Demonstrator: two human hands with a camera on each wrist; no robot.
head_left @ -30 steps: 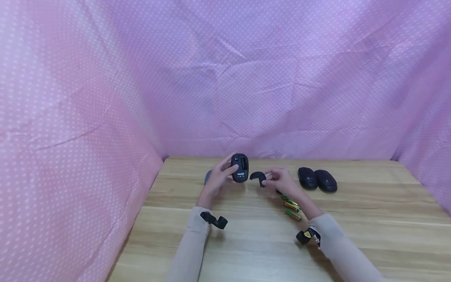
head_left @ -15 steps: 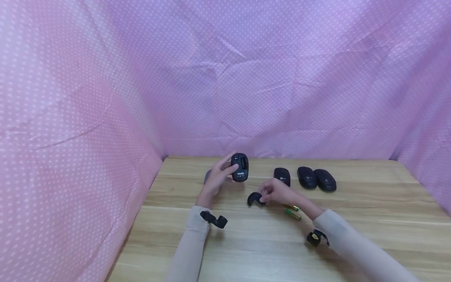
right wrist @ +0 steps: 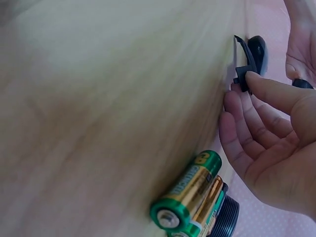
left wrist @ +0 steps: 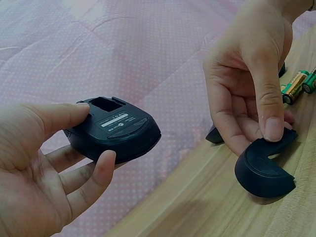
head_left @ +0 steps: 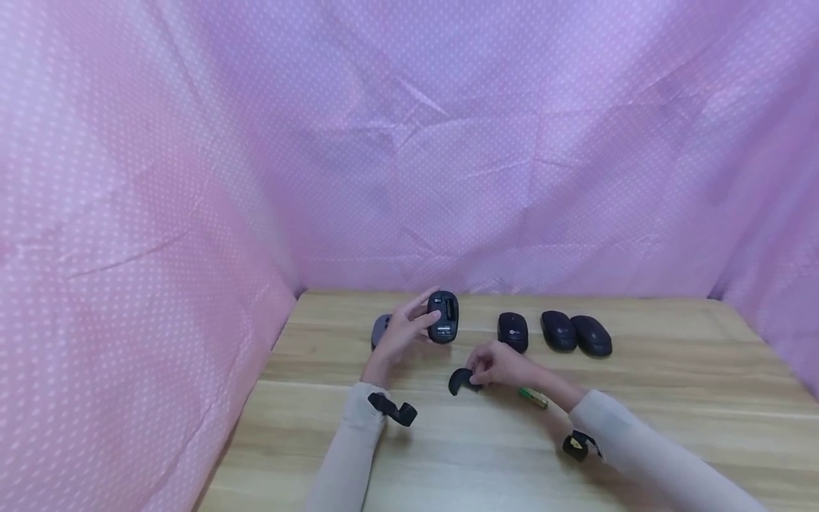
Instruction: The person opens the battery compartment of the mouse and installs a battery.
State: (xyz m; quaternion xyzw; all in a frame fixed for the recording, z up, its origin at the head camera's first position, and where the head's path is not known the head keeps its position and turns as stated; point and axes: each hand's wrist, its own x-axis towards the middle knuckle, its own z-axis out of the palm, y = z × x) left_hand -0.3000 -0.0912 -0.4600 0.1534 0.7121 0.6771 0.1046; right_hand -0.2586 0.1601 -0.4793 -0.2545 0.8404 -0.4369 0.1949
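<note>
My left hand (head_left: 402, 331) holds a black computer mouse (head_left: 444, 331) up off the table, underside facing me. In the left wrist view the thumb presses on the underside of the mouse (left wrist: 121, 132), near its uncovered battery slot, and the fingers support it from beneath. Low over the tabletop, my right hand (head_left: 502, 364) pinches a curved black battery cover (head_left: 458, 380) between thumb and fingers. The cover (left wrist: 261, 170) shows a notched middle in the left wrist view. Green and gold batteries (right wrist: 190, 190) lie beside the right hand, partly hidden under its wrist in the head view.
A grey mouse (head_left: 379, 328) sits behind the left hand. Three black mice stand at the back right: one mouse (head_left: 513, 329) just beyond the right hand, then a second mouse (head_left: 559, 331) and a third mouse (head_left: 591, 336) side by side. Pink dotted cloth (head_left: 409, 178) surrounds the wooden table (head_left: 672, 398).
My right hand has come down and toward me with the battery cover, away from the held mouse, and uncovered a black mouse behind it. The left hand keeps its grip on the mouse.
</note>
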